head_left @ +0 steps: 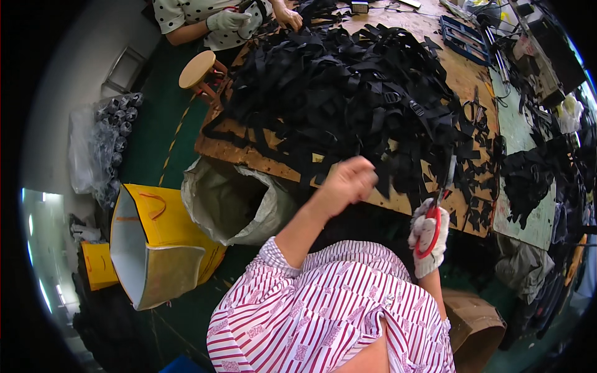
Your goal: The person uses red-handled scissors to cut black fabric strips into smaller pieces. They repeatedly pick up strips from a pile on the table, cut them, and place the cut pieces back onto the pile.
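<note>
My left hand [350,179], bare, is curled with fingertips together at the near edge of a large heap of black webbing straps [339,87]; whether a strap is in its fingers I cannot make out. My right hand [426,239], in a white knit glove, grips red-handled scissors [429,229], blades pointing up over the wooden table edge. Small black cut pieces [474,180] lie scattered beside them. A few buckles [393,97] show among the straps.
A co-worker's gloved hand [225,20] and bare hand [288,17] are at the back left, by a stool [197,69]. An open sack [267,205] and yellow bag [174,227] stand left; a cardboard box [476,326] is low right. A pale side table [522,230] bears more straps.
</note>
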{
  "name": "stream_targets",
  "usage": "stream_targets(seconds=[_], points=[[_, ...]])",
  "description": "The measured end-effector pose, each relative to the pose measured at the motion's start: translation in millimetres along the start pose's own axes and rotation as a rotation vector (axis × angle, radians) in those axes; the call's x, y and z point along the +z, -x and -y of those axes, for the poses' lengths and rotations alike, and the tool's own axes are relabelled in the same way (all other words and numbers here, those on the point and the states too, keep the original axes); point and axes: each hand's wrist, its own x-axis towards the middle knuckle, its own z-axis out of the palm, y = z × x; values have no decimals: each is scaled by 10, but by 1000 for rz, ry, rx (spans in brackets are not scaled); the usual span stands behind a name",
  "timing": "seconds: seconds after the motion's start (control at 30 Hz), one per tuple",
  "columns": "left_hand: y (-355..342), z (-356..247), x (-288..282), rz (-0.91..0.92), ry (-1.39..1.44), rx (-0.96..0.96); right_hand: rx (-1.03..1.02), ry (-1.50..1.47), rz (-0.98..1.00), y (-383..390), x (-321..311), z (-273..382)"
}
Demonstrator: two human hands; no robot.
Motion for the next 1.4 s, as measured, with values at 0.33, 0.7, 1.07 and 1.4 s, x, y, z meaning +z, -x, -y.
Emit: stream_targets(seconds=[0.33,0.7,1.07,1.4], points=[[183,-1865,-580,-395,-398,925,65,115,113,53,-208,-305],[-650,-579,-955,2,-1498,347,68,189,-63,49,52,-177],[-730,-722,-1069,-8,-1629,300,67,165,35,38,-16,-261],[-249,-625,-488,-159,-313,253,-42,261,272,4,-115,-392]])
